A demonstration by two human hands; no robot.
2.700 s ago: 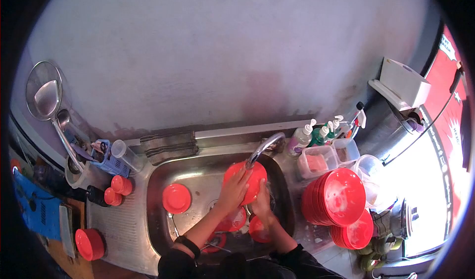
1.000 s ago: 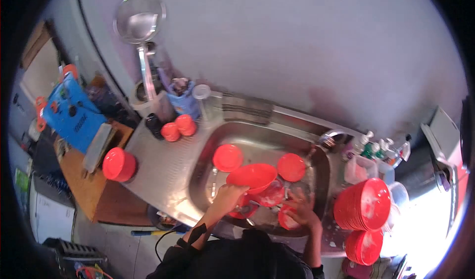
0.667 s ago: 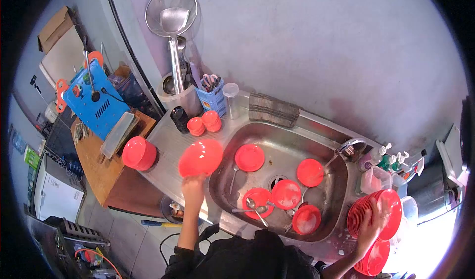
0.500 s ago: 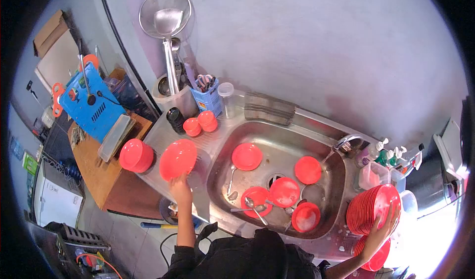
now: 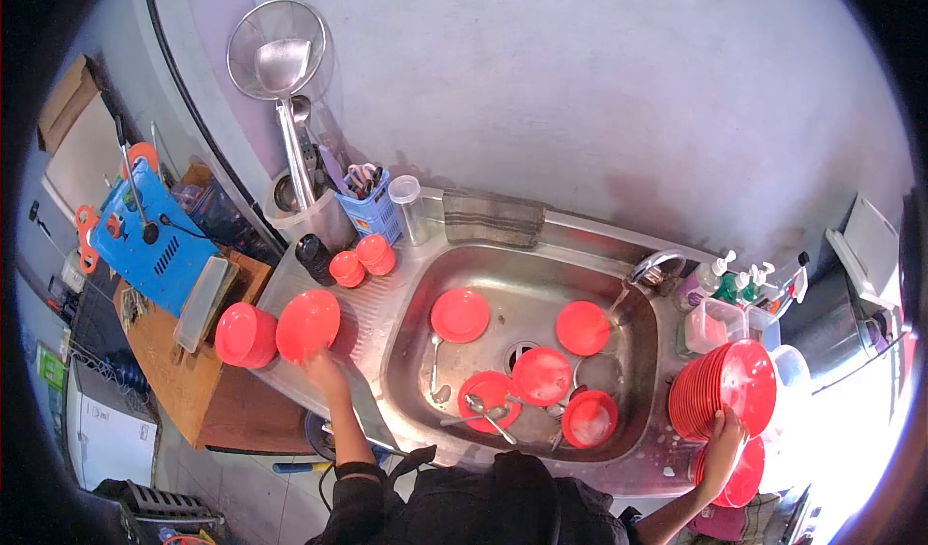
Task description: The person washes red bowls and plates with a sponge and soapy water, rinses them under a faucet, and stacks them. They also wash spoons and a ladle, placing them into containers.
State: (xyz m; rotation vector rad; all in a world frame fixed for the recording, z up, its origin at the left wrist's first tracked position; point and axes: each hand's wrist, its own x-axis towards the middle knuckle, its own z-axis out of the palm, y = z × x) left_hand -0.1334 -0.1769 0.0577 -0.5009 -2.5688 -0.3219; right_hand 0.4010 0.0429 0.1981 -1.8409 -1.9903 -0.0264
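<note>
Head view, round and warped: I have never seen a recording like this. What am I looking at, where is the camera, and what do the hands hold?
There is no machine here: a person works with two bare hands. The one camera sits on the person's head and looks down, and its wide lens bends the edges. Below is a stainless steel sink with several round red plastic dishes and metal spoons lying in it. The left hand grips a round red plastic bowl by its rim, tilted, over the ridged steel draining board, beside a stack of red bowls. The right hand touches a tall stack of red plates right of the sink; whether it grips one is unclear.
</note>
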